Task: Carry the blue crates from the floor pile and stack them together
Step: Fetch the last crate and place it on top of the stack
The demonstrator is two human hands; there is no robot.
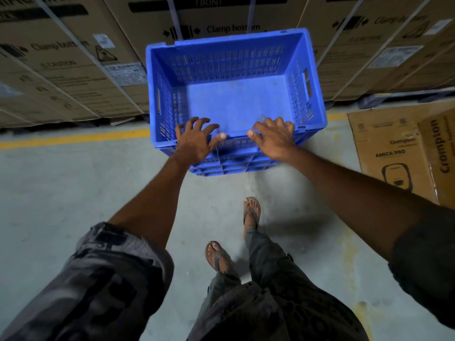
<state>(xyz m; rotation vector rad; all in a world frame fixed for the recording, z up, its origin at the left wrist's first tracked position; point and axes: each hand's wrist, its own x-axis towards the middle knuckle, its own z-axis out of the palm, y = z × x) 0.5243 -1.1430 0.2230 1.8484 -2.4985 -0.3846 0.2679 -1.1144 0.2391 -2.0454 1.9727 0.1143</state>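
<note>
A blue slotted crate (236,99) sits empty on top of a stack of other blue crates (231,166), in front of a wall of cartons. Both my arms reach forward to its near rim. My left hand (194,141) is over the left part of that rim, fingers spread and bent like a claw, thumb pointing right. My right hand (273,136) lies over the right part of the rim, fingers arched into the crate, thumb pointing left. Neither hand is closed around the rim.
Tall strapped cardboard cartons (73,60) stand right behind the stack. A flattened cardboard box (403,148) lies on the grey floor at the right. A yellow floor line (73,137) runs under the stack. My feet in sandals (251,212) stand just short of the crates.
</note>
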